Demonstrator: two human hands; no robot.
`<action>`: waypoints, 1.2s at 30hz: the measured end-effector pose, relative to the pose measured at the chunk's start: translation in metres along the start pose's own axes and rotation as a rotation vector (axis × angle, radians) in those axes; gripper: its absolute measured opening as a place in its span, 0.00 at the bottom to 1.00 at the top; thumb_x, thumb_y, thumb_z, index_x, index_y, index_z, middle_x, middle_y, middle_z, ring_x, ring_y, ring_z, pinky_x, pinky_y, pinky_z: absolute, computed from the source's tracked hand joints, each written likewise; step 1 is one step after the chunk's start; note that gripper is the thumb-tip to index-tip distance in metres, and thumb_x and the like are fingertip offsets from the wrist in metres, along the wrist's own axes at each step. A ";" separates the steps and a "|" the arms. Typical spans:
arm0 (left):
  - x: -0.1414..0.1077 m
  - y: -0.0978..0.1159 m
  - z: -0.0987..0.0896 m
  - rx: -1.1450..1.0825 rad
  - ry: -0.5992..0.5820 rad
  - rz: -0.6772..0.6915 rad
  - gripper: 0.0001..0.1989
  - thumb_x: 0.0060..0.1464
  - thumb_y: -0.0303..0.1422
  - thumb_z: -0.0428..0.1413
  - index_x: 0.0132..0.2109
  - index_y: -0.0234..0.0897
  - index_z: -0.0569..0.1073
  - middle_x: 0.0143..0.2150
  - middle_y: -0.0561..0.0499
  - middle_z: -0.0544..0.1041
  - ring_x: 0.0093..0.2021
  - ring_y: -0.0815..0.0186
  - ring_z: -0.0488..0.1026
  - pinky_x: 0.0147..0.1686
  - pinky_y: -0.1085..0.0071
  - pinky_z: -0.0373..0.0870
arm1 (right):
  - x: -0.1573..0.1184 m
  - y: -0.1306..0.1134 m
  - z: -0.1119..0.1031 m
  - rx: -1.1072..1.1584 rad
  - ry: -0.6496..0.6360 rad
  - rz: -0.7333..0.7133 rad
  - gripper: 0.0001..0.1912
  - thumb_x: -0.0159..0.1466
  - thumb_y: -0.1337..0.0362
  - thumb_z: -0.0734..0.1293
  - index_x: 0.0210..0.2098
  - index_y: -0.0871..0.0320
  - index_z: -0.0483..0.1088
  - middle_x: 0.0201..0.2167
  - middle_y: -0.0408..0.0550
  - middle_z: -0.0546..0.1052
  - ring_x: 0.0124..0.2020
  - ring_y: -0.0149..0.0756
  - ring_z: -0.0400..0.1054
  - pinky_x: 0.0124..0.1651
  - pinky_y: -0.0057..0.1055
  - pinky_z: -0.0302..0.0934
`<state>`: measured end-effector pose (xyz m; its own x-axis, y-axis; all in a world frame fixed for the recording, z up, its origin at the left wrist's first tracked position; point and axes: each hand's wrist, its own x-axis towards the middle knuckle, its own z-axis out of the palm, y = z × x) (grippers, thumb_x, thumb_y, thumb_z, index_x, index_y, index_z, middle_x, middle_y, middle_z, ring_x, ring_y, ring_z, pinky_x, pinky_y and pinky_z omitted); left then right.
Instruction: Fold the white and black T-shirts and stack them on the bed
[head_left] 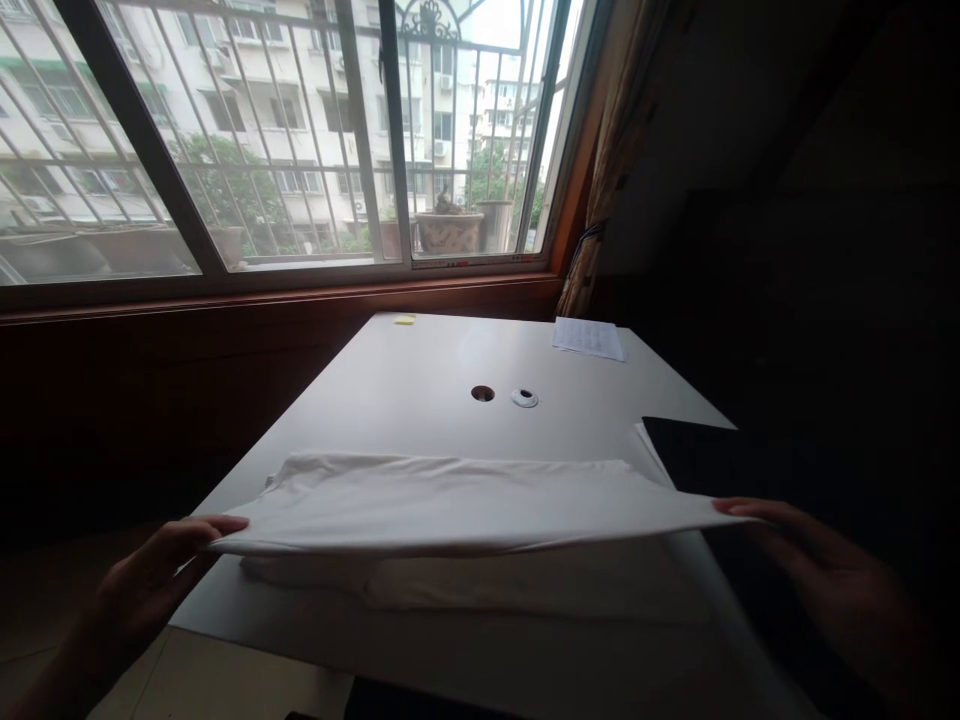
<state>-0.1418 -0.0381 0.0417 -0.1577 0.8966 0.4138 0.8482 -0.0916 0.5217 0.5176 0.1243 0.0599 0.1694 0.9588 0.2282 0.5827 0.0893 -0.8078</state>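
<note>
A white cloth (465,505), possibly a garment, is stretched in folds across the near part of the white table (420,400). My left hand (154,570) pinches its left corner between thumb and fingers. At the opposite end, my right hand (814,565) grips the right corner, partly lost in shadow. The near edge between both hands is pulled taut and raised a little above the tabletop. More of the cloth lies underneath, in shade. Its exact kind cannot be made out.
Printed papers (590,339) and a yellow sticky note (405,320) lie along the table's far edge. Mid-table there is a round cable hole (482,394) beside a loose ring-shaped cover (525,398). A dark flat item (690,450) rests at the right. Behind stands a barred window (300,140).
</note>
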 end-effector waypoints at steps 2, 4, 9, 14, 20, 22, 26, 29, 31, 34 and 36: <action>-0.006 -0.002 0.005 -0.075 0.023 -0.042 0.10 0.61 0.45 0.55 0.45 0.50 0.77 0.47 0.52 0.84 0.44 0.55 0.83 0.41 0.68 0.81 | -0.003 0.003 0.002 0.024 -0.032 0.002 0.14 0.59 0.46 0.69 0.41 0.41 0.79 0.51 0.44 0.80 0.57 0.56 0.71 0.66 0.47 0.59; -0.012 -0.004 0.011 -0.070 0.000 -0.032 0.09 0.59 0.43 0.58 0.44 0.49 0.78 0.46 0.54 0.84 0.44 0.57 0.83 0.38 0.73 0.81 | -0.008 0.008 0.005 0.041 -0.094 0.006 0.13 0.58 0.46 0.69 0.40 0.40 0.79 0.51 0.45 0.80 0.56 0.57 0.71 0.65 0.47 0.60; -0.018 -0.002 0.018 -0.011 -0.015 0.008 0.09 0.59 0.41 0.56 0.44 0.48 0.78 0.48 0.52 0.84 0.46 0.57 0.82 0.46 0.71 0.79 | -0.016 0.023 0.009 0.047 -0.165 -0.073 0.10 0.59 0.47 0.68 0.36 0.40 0.78 0.52 0.46 0.78 0.57 0.59 0.69 0.63 0.52 0.60; -0.013 0.010 0.014 -0.107 -0.025 0.009 0.09 0.58 0.41 0.57 0.44 0.48 0.78 0.48 0.49 0.84 0.48 0.54 0.82 0.42 0.70 0.81 | -0.016 0.038 0.000 -0.019 -0.211 -0.190 0.09 0.59 0.49 0.68 0.35 0.41 0.79 0.52 0.47 0.78 0.56 0.59 0.70 0.60 0.51 0.65; -0.015 0.004 0.016 -0.077 -0.056 0.004 0.10 0.58 0.39 0.57 0.45 0.49 0.78 0.50 0.51 0.83 0.50 0.54 0.81 0.47 0.70 0.79 | -0.019 0.053 -0.001 -0.181 -0.325 -0.220 0.13 0.62 0.46 0.67 0.34 0.44 0.80 0.48 0.49 0.80 0.50 0.55 0.74 0.54 0.45 0.69; -0.015 -0.003 0.017 -0.039 -0.063 0.009 0.09 0.59 0.39 0.56 0.45 0.50 0.78 0.50 0.52 0.83 0.50 0.55 0.81 0.47 0.71 0.79 | -0.020 0.057 0.001 -0.235 -0.357 -0.239 0.14 0.62 0.46 0.68 0.33 0.46 0.80 0.45 0.49 0.81 0.48 0.53 0.75 0.54 0.43 0.69; -0.014 -0.012 0.019 -0.045 -0.074 0.042 0.09 0.58 0.41 0.57 0.45 0.49 0.79 0.50 0.52 0.83 0.49 0.56 0.81 0.49 0.70 0.78 | -0.022 0.059 0.005 -0.307 -0.439 -0.278 0.16 0.63 0.46 0.67 0.33 0.49 0.79 0.42 0.50 0.80 0.46 0.48 0.75 0.52 0.38 0.69; -0.013 -0.013 0.019 -0.060 -0.075 0.030 0.12 0.58 0.43 0.58 0.47 0.49 0.78 0.52 0.51 0.82 0.51 0.55 0.80 0.52 0.69 0.77 | -0.021 0.054 0.006 -0.410 -0.545 -0.340 0.15 0.64 0.48 0.67 0.33 0.50 0.79 0.40 0.50 0.80 0.45 0.47 0.74 0.50 0.38 0.69; -0.013 -0.012 0.018 -0.057 -0.073 0.024 0.13 0.58 0.45 0.58 0.47 0.49 0.79 0.51 0.51 0.83 0.50 0.55 0.81 0.50 0.69 0.78 | -0.020 0.044 0.010 -0.494 -0.521 -0.422 0.12 0.64 0.50 0.68 0.33 0.50 0.79 0.39 0.50 0.80 0.44 0.47 0.73 0.49 0.39 0.68; -0.012 -0.011 0.016 -0.057 -0.082 0.020 0.13 0.58 0.46 0.59 0.46 0.48 0.80 0.49 0.51 0.83 0.48 0.55 0.81 0.49 0.70 0.78 | -0.025 0.013 0.030 -0.548 -0.371 -0.583 0.09 0.65 0.56 0.67 0.34 0.51 0.77 0.37 0.51 0.78 0.43 0.47 0.71 0.49 0.41 0.66; -0.011 -0.012 0.014 -0.072 -0.098 0.034 0.12 0.58 0.45 0.59 0.46 0.48 0.80 0.48 0.51 0.83 0.47 0.56 0.82 0.49 0.71 0.78 | -0.035 -0.019 0.058 -0.510 -0.340 -0.697 0.06 0.66 0.60 0.66 0.34 0.52 0.75 0.36 0.50 0.77 0.41 0.46 0.70 0.49 0.42 0.64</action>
<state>-0.1427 -0.0411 0.0204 -0.0765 0.9300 0.3594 0.8134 -0.1502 0.5619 0.4550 0.1048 0.0357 -0.5456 0.7678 0.3359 0.7581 0.6230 -0.1926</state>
